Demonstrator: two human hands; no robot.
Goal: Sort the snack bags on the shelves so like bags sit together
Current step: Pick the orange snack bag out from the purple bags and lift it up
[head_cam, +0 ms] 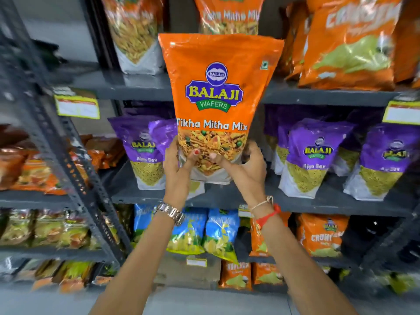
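An orange Tikha Mitha Mix bag [218, 87] stands upright in the air in front of the shelves, held by its bottom. My left hand [177, 164] grips its lower left corner and my right hand [247, 164] its lower right. On the top shelf [136, 87] behind it sit two more Tikha Mitha Mix bags [229, 14], and orange Crunchex bags [347, 46] at the right. Purple Aloo Sev bags [311, 155] fill the middle shelf [318, 201], with another purple Aloo Sev bag [145, 151] left of my hands.
Blue bags [204, 233] and orange Crunchex bags [320, 235] sit on the lower shelf. A second dark rack [59, 142] at the left holds mixed orange and yellow bags. Yellow price tags [77, 103] hang on the shelf edges. Grey floor lies below.
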